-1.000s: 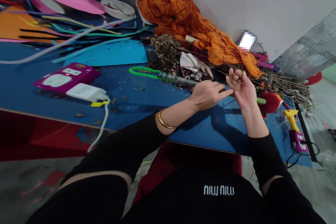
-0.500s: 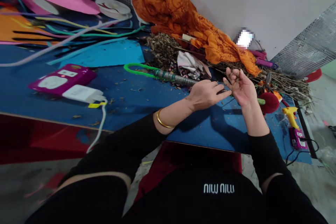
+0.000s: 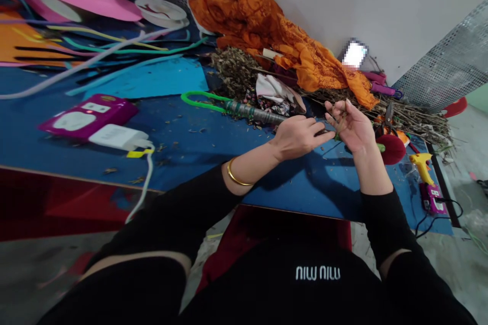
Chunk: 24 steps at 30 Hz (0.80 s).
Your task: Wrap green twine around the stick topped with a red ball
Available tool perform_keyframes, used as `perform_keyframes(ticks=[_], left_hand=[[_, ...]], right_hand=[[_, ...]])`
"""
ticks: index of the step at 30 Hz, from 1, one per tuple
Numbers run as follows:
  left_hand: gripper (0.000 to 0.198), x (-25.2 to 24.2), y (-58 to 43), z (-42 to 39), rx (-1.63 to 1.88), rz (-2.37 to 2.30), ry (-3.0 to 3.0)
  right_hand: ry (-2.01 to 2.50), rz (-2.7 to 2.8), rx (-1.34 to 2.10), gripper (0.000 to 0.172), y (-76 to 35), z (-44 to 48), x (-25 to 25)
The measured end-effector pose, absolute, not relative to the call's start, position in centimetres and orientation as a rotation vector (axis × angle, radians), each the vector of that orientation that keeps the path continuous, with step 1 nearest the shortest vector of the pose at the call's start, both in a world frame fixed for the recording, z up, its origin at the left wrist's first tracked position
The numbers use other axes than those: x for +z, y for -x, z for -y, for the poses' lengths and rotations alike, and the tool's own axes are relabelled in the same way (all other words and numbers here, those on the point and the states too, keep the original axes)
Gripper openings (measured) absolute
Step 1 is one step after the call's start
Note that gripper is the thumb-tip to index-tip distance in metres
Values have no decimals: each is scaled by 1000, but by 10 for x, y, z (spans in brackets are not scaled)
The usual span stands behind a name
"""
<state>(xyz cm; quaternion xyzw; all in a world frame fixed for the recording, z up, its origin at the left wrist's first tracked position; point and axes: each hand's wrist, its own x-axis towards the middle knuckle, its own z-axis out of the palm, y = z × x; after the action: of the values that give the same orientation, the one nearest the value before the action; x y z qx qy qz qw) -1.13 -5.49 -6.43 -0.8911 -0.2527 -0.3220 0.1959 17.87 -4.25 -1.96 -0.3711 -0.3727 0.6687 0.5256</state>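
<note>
Together, the hands (image 3: 356, 134) finger brown strands (image 3: 344, 121).

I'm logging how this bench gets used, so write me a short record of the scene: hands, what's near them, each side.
Left hand: back showing, fingers toward the right hand; grip hidden
Right hand: palm showing, fingers curled; anything held is too small to identify
Nearest left hand: grey wrapped rod
Beyond hands: orange cloth, dry stems
Left side: purple socket box, white adapter
Right side: red round piece, yellow glue gun
Surface: blue tabletop, scattered debris
</note>
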Motion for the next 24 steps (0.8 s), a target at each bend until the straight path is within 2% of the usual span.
perform_keyframes(ticks=[8,11,15,24], left_hand=[[35,-65,11,56,-974,686,2448],[34,-64,15,55,-988,815,2470],[36,-61,27,48,-996,1001,2435],[31,-43,53,37,-1147,1354,2486]], right_hand=[[890,1123,1509,23,-176,56,-10],[921,1222,1388,22,-179,66,3],[954,1270,1243,29,-200,71,23],[1229,1407,913,31,-297,72,46]])
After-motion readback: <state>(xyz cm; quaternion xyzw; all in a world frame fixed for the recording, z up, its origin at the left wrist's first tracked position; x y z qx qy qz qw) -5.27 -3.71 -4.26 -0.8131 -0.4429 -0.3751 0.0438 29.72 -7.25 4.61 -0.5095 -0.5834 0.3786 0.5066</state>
